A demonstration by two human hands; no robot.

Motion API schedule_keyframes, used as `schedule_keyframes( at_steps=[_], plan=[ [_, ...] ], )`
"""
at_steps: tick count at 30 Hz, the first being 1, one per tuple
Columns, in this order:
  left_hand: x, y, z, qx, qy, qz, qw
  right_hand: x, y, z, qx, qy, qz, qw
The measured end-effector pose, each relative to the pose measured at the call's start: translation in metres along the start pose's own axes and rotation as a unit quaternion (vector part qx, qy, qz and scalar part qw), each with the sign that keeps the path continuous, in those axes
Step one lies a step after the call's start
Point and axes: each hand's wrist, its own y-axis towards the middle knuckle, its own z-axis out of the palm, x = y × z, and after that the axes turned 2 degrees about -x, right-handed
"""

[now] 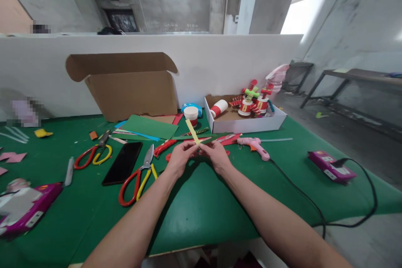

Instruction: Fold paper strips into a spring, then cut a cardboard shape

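Note:
Between the fingertips of both hands is a yellow paper strip (192, 131), its long end pointing up and to the left. My left hand (181, 155) is closed in a pinch on it, and my right hand (215, 155) pinches it from the other side. A second strip, green (211, 138), runs beside the right fingers; I cannot tell whether it is held or lies behind. Left of my hands lie scissors (140, 178) with red and yellow handles and a red utility knife (165, 147). A pink glue gun (256, 145) rests to the right.
A white box (248, 124) holds paper cup figures at the back right. Nearby stands a paper cup (191, 114). Coloured paper sheets (147, 126), a black phone (123, 163) and more scissors (99, 150) lie left. A purple power box (331, 166) has a cord trailing rightward.

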Motion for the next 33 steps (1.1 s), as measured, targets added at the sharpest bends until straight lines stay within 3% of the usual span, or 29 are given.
schedule_keyframes(
  at_steps=[17,25,33],
  plan=[
    [0.0026,0.0042,-0.0047,-0.009,0.017,0.019,1.000,-0.0008,0.0003,0.0006,-0.001,-0.048,-0.023,0.999],
    [-0.0060,0.0009,-0.0011,-0.001,-0.051,-0.009,0.999,-0.0011,0.0047,-0.0034,0.043,0.074,0.065,0.994],
    [-0.0021,0.0027,-0.0027,0.007,-0.031,0.007,0.999,-0.0021,0.0033,-0.0032,0.063,0.076,0.076,0.992]
  ],
)
